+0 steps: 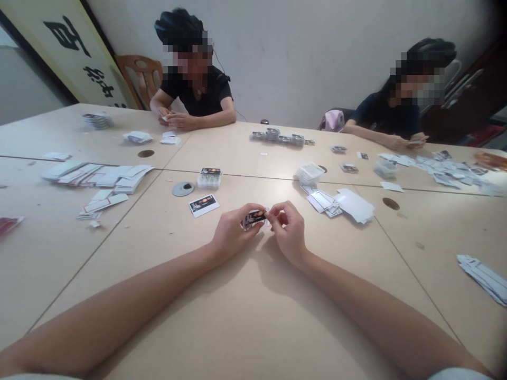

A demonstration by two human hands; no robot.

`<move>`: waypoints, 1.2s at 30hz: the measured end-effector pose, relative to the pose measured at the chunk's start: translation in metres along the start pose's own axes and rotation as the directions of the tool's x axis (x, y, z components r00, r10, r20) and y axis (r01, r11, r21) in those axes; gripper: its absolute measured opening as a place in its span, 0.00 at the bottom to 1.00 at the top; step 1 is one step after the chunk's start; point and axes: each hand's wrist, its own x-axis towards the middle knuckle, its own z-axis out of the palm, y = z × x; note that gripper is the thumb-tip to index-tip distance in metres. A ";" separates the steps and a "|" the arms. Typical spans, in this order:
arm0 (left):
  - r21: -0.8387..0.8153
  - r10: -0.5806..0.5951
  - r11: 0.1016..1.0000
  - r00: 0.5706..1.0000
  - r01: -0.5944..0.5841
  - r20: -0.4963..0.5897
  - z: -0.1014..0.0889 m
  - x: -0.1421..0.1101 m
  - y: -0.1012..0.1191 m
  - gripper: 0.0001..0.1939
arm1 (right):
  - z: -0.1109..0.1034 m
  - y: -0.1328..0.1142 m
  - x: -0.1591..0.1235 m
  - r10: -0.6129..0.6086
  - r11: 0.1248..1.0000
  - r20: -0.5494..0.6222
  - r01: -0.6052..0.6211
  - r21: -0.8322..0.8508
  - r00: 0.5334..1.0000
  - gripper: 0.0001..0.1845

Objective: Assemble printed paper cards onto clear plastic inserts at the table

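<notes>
Left hand (236,230) and right hand (291,228) close together, just above the table (253,316), both pinching. In the left hand, a small printed piece (254,217), held between forefinger above and thumb below, other fingers folded in. At its right end, thumb and forefinger of the right hand tightly together, remaining fingers curled loosely.

Printed piece small and rectangular, slightly tilted, mostly black on the visible face, with pale lettering or figures and a touch of warm colour. Something whitish or clear along its lower side and right end; impossible to tell whether a case or a backing. Much of the outline hidden by fingers.

Just beyond the left hand, flat on the table, a printed card (204,205) of similar look: black field, orange patch, white lower strip. Behind that, a stack of clear cases (209,179) with a dark print on top, next to a grey disc (183,188). Beyond the right hand, a pile of white cards (355,205) touching cards with dark outlines (321,201).

On the far side, a person in black (194,100) and a person in dark blue (396,113), each with small items in hand.
</notes>
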 end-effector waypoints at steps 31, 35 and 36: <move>0.045 0.034 0.999 0.996 -0.030 -0.085 0.003 -0.001 -0.001 0.13 | 0.000 0.000 0.001 -0.042 0.999 0.002 0.042 0.028 0.999 0.08; 0.100 0.102 0.991 0.987 -0.090 -0.124 0.004 -0.001 -0.003 0.13 | 0.000 -0.001 0.001 -0.073 0.997 0.004 0.073 0.017 0.997 0.08; 0.107 0.110 0.990 0.985 -0.096 -0.132 0.004 -0.001 -0.003 0.14 | 0.000 -0.002 0.001 -0.080 0.997 0.003 0.080 0.010 0.997 0.08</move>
